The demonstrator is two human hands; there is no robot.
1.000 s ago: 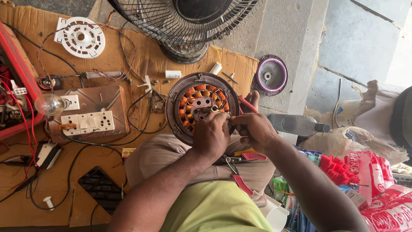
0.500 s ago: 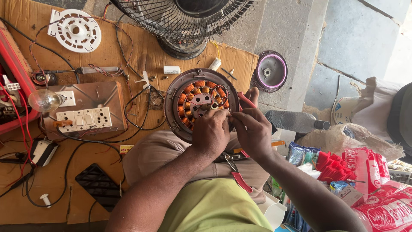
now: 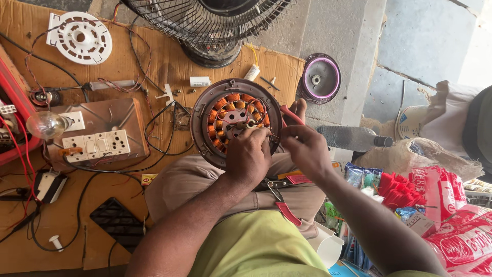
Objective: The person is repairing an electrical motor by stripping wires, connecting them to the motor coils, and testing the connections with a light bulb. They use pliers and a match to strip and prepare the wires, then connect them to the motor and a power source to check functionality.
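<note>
On motor stator [image 3: 233, 115], hands [image 3: 249, 154] unmoved.

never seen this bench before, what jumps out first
The round brown motor housing with orange copper windings sits mid-frame on the person's lap, with the left hand and right hand at its lower right edge. Above it stands a black wire fan guard, and a clear glass bulb lies far left.
</note>
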